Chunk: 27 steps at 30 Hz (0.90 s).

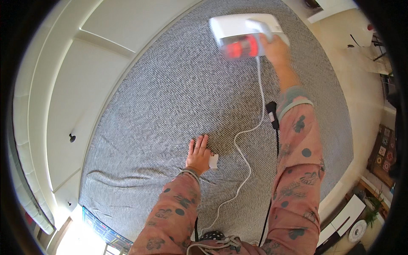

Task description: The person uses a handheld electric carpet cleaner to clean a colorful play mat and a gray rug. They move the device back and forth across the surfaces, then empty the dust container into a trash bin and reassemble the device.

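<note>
My right hand point(276, 51) grips the handle of a white corded vacuum cleaner head, likely a handheld mattress vacuum point(245, 27), at the top of the view. It is motion-blurred, with red showing through its see-through part, and lies over grey woven fabric point(165, 86). My left hand point(198, 156) presses flat on that fabric lower down, fingers spread. By its thumb is a small white tag or piece point(213, 161); whether the hand holds it, I cannot tell. A white cord point(244, 156) runs from the appliance down towards my waist.
A black plug connector or adapter point(272, 115) on a black cable lies beside my right sleeve. White panelled furniture with dark knobs point(72, 138) borders the fabric at left. Wrinkles point(127, 178) cross the fabric at lower left. Pale floor point(360, 83) shows at right.
</note>
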Each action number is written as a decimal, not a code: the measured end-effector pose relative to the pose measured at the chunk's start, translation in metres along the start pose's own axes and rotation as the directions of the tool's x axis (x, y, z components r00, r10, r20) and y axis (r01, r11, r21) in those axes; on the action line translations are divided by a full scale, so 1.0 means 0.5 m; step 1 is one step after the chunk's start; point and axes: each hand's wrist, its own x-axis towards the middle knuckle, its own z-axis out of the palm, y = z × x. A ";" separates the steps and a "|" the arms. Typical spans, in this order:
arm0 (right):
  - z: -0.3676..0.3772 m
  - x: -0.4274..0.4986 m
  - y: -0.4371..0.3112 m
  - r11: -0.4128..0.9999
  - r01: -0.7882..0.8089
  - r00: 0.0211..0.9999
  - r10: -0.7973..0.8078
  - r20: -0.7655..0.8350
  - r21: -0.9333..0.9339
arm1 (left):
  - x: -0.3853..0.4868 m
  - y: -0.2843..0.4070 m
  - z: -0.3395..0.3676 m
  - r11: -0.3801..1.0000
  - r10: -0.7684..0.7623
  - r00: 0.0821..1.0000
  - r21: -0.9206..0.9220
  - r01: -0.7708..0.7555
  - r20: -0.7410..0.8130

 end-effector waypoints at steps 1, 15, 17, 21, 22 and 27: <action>0.000 0.014 0.013 0.998 -0.057 0.998 0.057 -0.025 -0.005 | 0.000 0.000 0.004 1.000 0.016 0.999 -0.018 -0.017 -0.051; 0.081 -0.238 -0.216 0.920 0.185 0.956 -0.249 0.152 0.345 | 0.001 0.000 -0.006 0.997 0.054 0.990 -0.048 -0.061 -0.132; 0.083 -0.314 -0.264 0.908 0.251 0.926 -0.326 0.189 0.337 | -0.003 -0.001 0.001 0.999 0.045 0.997 0.005 -0.044 -0.070; 0.068 -0.438 -0.327 0.832 0.374 0.771 -0.524 0.361 0.410 | -0.012 -0.009 0.023 0.975 -0.031 0.985 -0.213 0.068 0.172; 0.063 -0.456 -0.335 0.801 0.392 0.719 -0.574 0.392 0.453 | -0.013 -0.013 0.026 0.887 -0.078 0.920 -0.394 0.240 0.384; 0.056 -0.405 -0.317 0.770 0.515 0.648 -0.638 0.416 0.378 | -0.008 -0.008 0.020 0.987 -0.034 0.998 -0.152 0.042 0.056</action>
